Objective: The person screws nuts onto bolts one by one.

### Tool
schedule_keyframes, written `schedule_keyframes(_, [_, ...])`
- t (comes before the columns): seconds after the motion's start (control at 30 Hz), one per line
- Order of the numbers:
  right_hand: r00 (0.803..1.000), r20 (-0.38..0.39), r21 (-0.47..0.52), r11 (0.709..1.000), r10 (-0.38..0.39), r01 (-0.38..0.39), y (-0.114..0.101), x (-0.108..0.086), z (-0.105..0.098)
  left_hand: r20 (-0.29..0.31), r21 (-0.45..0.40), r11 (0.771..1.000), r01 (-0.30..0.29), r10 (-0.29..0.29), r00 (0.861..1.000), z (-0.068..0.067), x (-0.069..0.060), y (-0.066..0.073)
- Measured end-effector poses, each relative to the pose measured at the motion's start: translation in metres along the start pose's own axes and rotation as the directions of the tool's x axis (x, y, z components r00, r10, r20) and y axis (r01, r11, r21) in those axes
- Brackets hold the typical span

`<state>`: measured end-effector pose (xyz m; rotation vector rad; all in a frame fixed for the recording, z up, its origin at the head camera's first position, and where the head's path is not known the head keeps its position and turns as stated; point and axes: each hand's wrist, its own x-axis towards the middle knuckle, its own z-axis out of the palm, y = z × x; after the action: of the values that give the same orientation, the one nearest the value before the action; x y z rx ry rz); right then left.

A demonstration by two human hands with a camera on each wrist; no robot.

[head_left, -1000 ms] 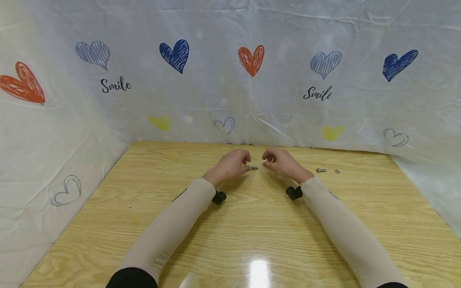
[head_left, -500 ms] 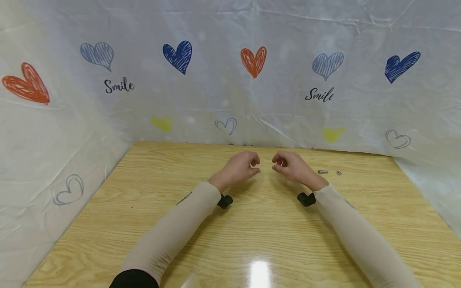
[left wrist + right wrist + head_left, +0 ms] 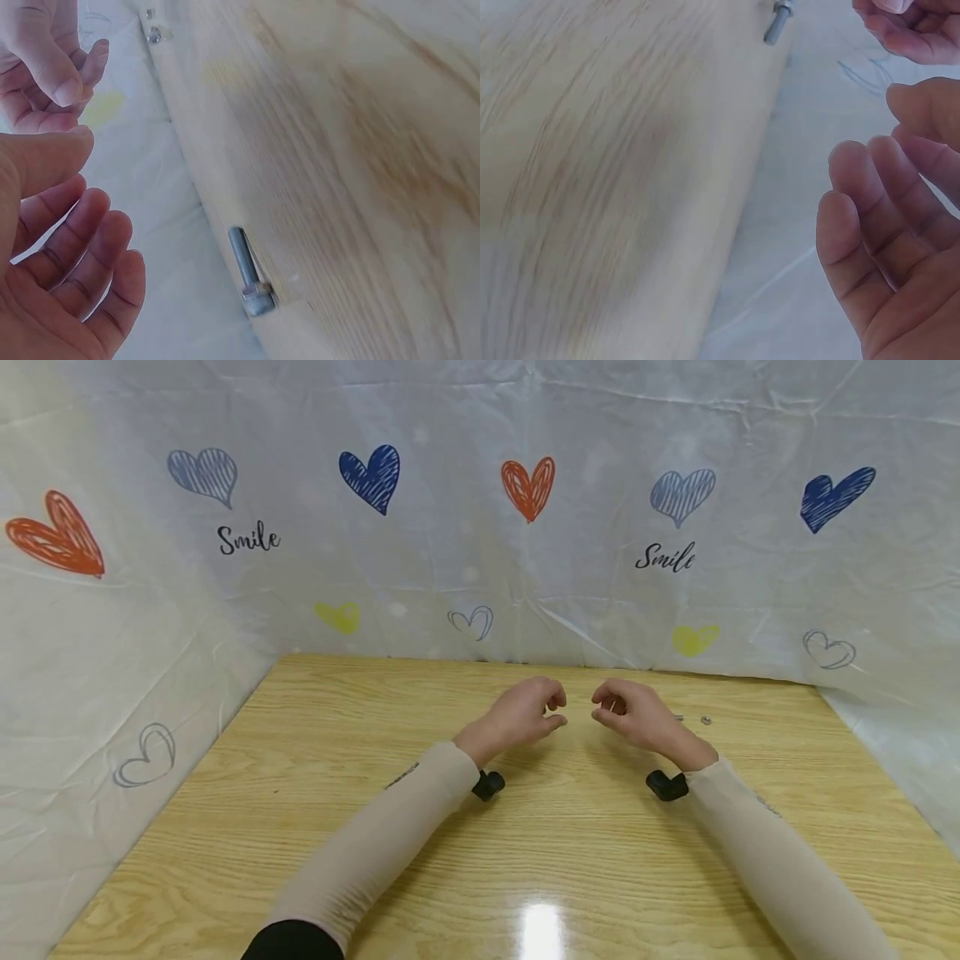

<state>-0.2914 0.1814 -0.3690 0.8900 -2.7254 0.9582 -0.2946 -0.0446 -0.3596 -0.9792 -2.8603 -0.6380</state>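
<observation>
My left hand [image 3: 521, 714] hovers over the far middle of the table, fingers loosely bent and holding nothing. Facing it across a small gap is my right hand [image 3: 637, 718], likewise loosely bent around nothing. In the left wrist view, a metal bolt [image 3: 241, 255] with a nut [image 3: 257, 289] threaded up near its knurled head lies on the table, apart from the fingers. The right wrist view catches the same bolt [image 3: 776, 28] at its top edge; the head view hides it behind my left hand. A second bolt [image 3: 678, 717] is mostly covered by my right hand.
A loose nut [image 3: 706, 721] lies right of the second bolt. The wooden table [image 3: 562, 860] ends at a white sheet [image 3: 450, 552] printed with hearts and "Smile". Black wrist cameras [image 3: 489, 786] hang below both wrists.
Both hands have shifted right and a little toward the person. The bolt seen beside the left fingertips is now behind that hand. The right hand now covers most of the second bolt.
</observation>
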Motion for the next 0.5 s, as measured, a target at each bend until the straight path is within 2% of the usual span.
schedule_keyframes(0.2, [1.000, -0.018, -0.005, 1.000, 0.008, -0.008, 0.004, -0.011, -0.008, 0.002, 0.007, 1.000, -0.026, 0.026, 1.000, 0.006, 0.006, 0.011])
schedule_keyframes(0.5, [0.999, -0.032, -0.024, 1.000, 0.018, -0.019, 0.012, -0.028, -0.015, 0.037, 0.027, 0.999, -0.030, 0.029, 0.999, 0.012, 0.014, 0.027])
